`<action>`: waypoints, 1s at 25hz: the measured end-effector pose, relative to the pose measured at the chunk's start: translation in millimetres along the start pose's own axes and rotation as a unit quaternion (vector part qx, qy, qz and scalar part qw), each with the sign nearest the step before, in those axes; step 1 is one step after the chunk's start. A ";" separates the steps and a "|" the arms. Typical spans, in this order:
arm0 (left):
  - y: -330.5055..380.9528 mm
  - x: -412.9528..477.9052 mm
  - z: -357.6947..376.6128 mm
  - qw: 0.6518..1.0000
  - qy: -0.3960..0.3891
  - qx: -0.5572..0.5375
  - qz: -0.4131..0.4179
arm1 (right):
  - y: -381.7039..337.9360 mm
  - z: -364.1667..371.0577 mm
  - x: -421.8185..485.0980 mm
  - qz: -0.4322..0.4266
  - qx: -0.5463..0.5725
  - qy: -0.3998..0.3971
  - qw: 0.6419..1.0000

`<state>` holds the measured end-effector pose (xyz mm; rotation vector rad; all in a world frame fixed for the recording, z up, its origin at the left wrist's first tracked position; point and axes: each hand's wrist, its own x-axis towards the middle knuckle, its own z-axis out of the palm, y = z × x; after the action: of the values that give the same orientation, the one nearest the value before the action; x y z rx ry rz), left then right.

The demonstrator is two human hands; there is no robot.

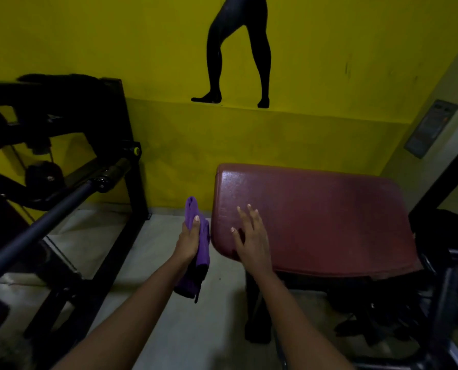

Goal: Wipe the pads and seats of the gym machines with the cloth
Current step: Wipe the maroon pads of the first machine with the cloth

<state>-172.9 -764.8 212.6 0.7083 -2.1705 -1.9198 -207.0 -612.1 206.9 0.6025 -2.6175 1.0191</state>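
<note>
Maroon padded seat (316,217), worn and glossy, sits close to a yellow wall (356,62) bearing a black silhouette of legs (238,49); pale floor (196,321) below, black machine frame (116,116) and a dark bar (36,231) to the left. Left hand (190,239) grips the purple cloth (203,247), fingers curled round it, just beside the seat's left edge with the cloth's tail hanging down. Right hand (252,239) lies over the seat's near left corner, fingers straight and spread.

purple cloth (196,252), maroon pad (316,222), yellow wall (89,36)
</note>
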 end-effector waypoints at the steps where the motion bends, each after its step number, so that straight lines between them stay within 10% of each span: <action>1: 1.2 -9.4 -5.1 0.999 -0.003 -0.039 -0.006 | -14.8 5.2 -13.8 0.014 0.051 -0.001 0.999; 6: 17.8 -40.5 -39.9 0.976 -0.036 -0.212 -0.040 | -86.2 32.0 -34.7 0.085 0.326 -0.046 0.940; 13: 16.7 -1.6 -88.8 0.955 -0.171 -0.238 -0.038 | -131.6 125.0 20.8 0.181 0.411 -0.051 0.892; 25: 22.9 217.9 -128.0 0.987 0.013 -0.158 0.013 | -104.3 183.3 182.8 0.306 0.326 0.048 0.893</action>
<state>-315.5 -974.6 214.6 0.6376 -1.7874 -2.1577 -336.0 -859.5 206.8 -0.2026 -2.3713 2.0887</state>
